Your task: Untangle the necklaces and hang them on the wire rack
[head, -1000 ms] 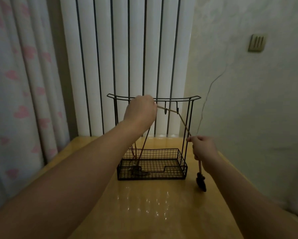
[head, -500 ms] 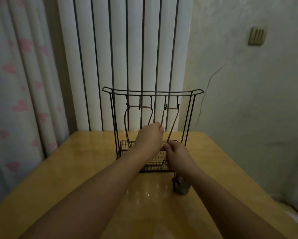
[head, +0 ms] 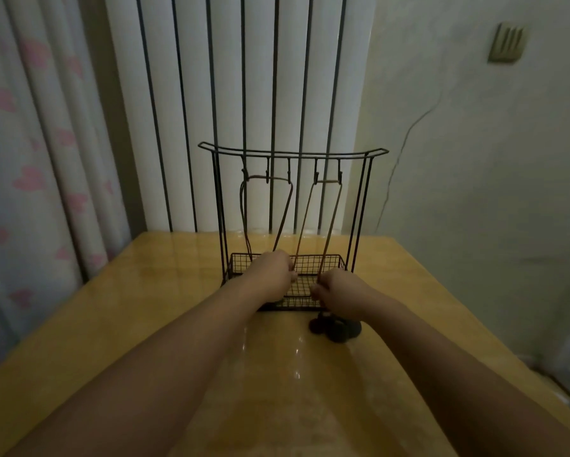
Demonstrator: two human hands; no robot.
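Note:
A black wire rack (head: 293, 155) with hooks under its top bar and a mesh basket (head: 333, 260) at its foot stands on the wooden table (head: 164, 291). One brown cord necklace (head: 285, 206) hangs over the left hooks. A second cord necklace (head: 331, 219) hangs over the right hooks and runs down to my hands. My left hand (head: 272, 270) pinches its left strand at the basket. My right hand (head: 338, 293) grips its right strand in front of the basket. Dark pendant beads (head: 334, 328) lie on the table under my right wrist.
Vertical blinds (head: 260, 94) hang behind the rack and a curtain with pink hearts (head: 29, 159) is on the left. A pale wall with a switch plate (head: 506, 42) is on the right. The table's right edge runs close to my right forearm.
Both hands came down from the hooks to the basket, drawing the right necklace's strands taut. The dark pendant now lies on the table instead of dangling. The view has moved closer to the rack.

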